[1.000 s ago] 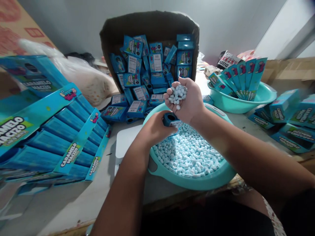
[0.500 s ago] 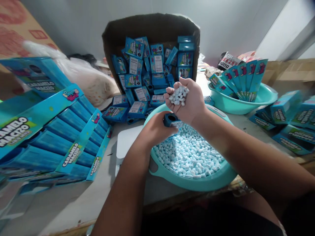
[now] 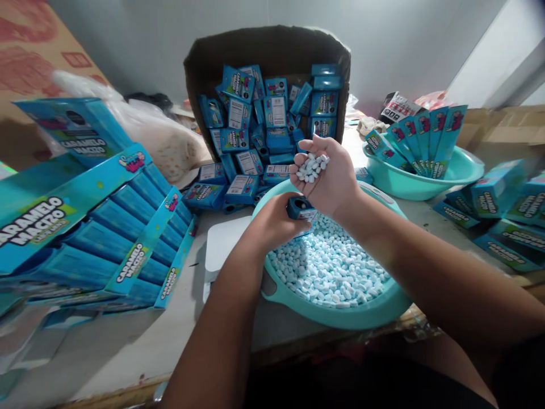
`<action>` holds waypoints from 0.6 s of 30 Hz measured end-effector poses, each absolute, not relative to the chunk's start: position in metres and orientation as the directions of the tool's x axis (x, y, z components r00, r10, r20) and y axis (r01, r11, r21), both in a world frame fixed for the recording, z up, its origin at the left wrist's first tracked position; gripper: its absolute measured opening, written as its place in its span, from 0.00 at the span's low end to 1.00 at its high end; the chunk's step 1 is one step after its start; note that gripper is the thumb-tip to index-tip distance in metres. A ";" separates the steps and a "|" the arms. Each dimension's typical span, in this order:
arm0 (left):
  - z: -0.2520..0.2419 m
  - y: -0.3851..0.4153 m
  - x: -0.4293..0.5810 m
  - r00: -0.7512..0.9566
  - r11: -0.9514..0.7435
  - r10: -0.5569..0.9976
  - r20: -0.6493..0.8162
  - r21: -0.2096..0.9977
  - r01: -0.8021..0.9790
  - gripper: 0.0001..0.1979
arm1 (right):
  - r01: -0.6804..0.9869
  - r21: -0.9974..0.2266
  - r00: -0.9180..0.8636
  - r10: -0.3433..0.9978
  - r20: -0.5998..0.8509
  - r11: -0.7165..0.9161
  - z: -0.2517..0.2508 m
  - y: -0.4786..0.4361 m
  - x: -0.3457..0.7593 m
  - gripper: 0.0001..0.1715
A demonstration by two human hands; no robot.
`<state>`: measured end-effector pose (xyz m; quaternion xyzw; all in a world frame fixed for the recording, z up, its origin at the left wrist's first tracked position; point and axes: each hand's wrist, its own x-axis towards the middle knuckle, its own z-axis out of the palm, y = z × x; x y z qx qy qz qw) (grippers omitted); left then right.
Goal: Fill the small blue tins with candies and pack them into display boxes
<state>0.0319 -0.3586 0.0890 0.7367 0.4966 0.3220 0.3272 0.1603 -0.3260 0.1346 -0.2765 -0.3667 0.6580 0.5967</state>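
Note:
A small blue candy box (image 3: pixel 301 211) with a dark round hole in its top is gripped by my left hand (image 3: pixel 276 222), over the left side of a turquoise basin (image 3: pixel 344 319). My right hand (image 3: pixel 334 176) is cupped palm up just above and right of that box, its fingers curled round a heap of pale blue candies (image 3: pixel 313 167). Below both hands, loose candies (image 3: pixel 332 267) of the same kind fill the basin. My right wrist and forearm hide part of the far rim.
An open carton (image 3: pixel 272 42) of blue candy boxes (image 3: pixel 239 113) lies behind the basin. On the left stand display boxes (image 3: pixel 140 221), and a white scale (image 3: pixel 223 244) sits beside the basin. A second turquoise basin (image 3: pixel 434 184) with folded cartons stands right, near more blue boxes (image 3: pixel 496 196).
The heap in my right hand looks somewhat smaller. Both hands keep nearly the same pose, and the whole view has shifted slightly to the right.

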 end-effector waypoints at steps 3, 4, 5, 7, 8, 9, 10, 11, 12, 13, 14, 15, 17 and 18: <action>0.087 -0.358 0.032 0.311 -0.320 0.933 0.179 0.808 0.494 0.20 | -0.595 -0.803 -0.156 0.985 0.077 -0.031 0.135 -0.326 0.160 0.19; 0.087 -0.358 0.032 0.318 -0.329 0.930 0.187 0.810 0.486 0.20 | -0.600 -0.799 -0.166 0.983 0.078 -0.038 0.136 -0.326 0.160 0.19; 0.087 -0.357 0.032 0.324 -0.334 0.927 0.190 0.811 0.479 0.20 | -0.603 -0.797 -0.175 0.982 0.077 -0.044 0.136 -0.326 0.161 0.19; 0.087 -0.357 0.032 0.327 -0.332 0.926 0.188 0.820 0.467 0.20 | -0.597 -0.801 -0.173 0.982 0.071 -0.048 0.136 -0.326 0.161 0.20; 0.087 -0.357 0.032 0.325 -0.330 0.927 0.190 0.824 0.461 0.20 | -0.589 -0.807 -0.164 0.984 0.067 -0.043 0.136 -0.325 0.161 0.21; 0.087 -0.357 0.032 0.323 -0.331 0.926 0.194 0.828 0.453 0.20 | -0.578 -0.815 -0.156 0.986 0.067 -0.036 0.135 -0.324 0.161 0.22; 0.087 -0.357 0.033 0.321 -0.334 0.926 0.200 0.831 0.445 0.20 | -0.568 -0.822 -0.149 0.986 0.070 -0.028 0.134 -0.324 0.161 0.23; 0.087 -0.357 0.033 0.318 -0.336 0.925 0.207 0.834 0.438 0.20 | -0.560 -0.828 -0.146 0.986 0.077 -0.018 0.134 -0.323 0.161 0.23; 0.087 -0.357 0.033 0.313 -0.339 0.925 0.214 0.835 0.434 0.20 | -0.554 -0.833 -0.145 0.986 0.088 -0.007 0.133 -0.322 0.161 0.24; 0.087 -0.357 0.033 0.308 -0.343 0.925 0.220 0.833 0.434 0.19 | -0.548 -0.837 -0.147 0.984 0.102 0.005 0.132 -0.321 0.161 0.25; 0.087 -0.357 0.033 0.303 -0.346 0.926 0.227 0.831 0.435 0.17 | -0.540 -0.842 -0.150 0.982 0.115 0.017 0.132 -0.321 0.161 0.26; 0.087 -0.356 0.033 0.300 -0.350 0.925 0.232 0.827 0.439 0.15 | -0.529 -0.848 -0.151 0.980 0.130 0.031 0.132 -0.320 0.161 0.26; 0.087 -0.356 0.033 0.302 -0.361 0.922 0.242 0.817 0.450 0.12 | -0.493 -0.868 -0.155 0.975 0.157 0.061 0.132 -0.320 0.162 0.27; 0.087 -0.356 0.033 0.304 -0.363 0.922 0.241 0.813 0.455 0.12 | -0.466 -0.881 -0.159 0.973 0.169 0.077 0.133 -0.320 0.163 0.27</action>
